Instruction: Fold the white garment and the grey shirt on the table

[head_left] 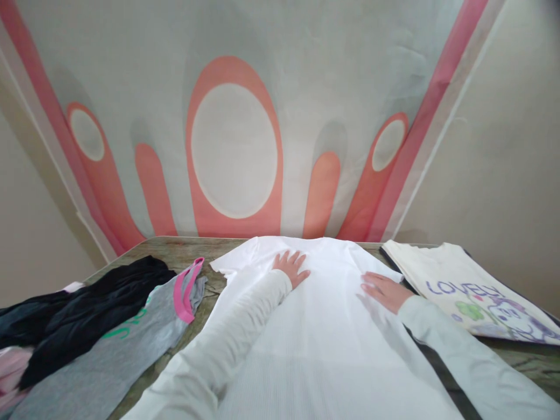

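Observation:
A white short-sleeved T-shirt (315, 356) lies spread on the wooden table, its neckline and sleeves toward the far edge. My left hand (291, 268) rests on its upper part, fingers spread, left of the middle. Below the right sleeve, my right hand (385, 290) lies on the shirt with its fingers stretched out toward the left. Neither hand grips the cloth. The shirt's lower end runs out of the bottom of the view, and my left forearm covers part of its left side.
On the left lie a grey garment with pink trim (144, 332), black clothing (96, 309) and a bit of pink cloth (13, 367). A folded cream shirt lettered LOVELY (437, 262) sits at the right. Behind the table's far edge (188, 245) is a patterned backdrop (301, 70).

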Tool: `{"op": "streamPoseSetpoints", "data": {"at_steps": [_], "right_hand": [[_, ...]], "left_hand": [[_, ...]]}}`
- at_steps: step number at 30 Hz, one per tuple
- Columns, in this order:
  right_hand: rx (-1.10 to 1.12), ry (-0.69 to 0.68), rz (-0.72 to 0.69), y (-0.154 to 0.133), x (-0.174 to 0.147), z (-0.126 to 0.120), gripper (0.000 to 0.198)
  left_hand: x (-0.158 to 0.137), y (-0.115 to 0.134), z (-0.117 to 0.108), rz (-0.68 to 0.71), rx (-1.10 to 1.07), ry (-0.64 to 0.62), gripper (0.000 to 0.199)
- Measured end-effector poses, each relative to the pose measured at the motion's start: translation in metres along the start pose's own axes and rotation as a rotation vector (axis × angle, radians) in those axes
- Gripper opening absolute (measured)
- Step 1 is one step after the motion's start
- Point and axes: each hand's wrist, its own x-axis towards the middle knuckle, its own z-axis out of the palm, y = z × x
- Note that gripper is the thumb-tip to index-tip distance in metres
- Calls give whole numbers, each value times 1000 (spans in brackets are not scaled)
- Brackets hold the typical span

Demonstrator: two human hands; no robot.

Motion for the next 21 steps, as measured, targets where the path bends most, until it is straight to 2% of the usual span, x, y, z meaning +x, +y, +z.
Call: {"op": "streamPoseSetpoints", "data": {"at_steps": [4, 7, 11, 13, 17, 21], "right_hand": [[10, 154, 154, 33, 5, -15, 35], [-18, 226, 236, 48, 5, -14, 32], [-74, 247, 317, 48, 7, -6, 40], [-94, 235, 361, 45, 9, -4, 43], [-74, 192, 328, 44, 14, -3, 43], [-25, 182, 243, 41, 21, -8, 29]], "left_hand": [[-1, -1, -1, -11, -1, -6, 64], [-10, 11, -5, -8, -26, -28, 62], [-33, 34, -7, 199, -39, -21, 60], [-44, 41, -7, 257, -53, -13, 58], [-55, 38, -7, 294, -56, 18, 52], [-53, 32, -9, 268, -33, -28, 53]]}}
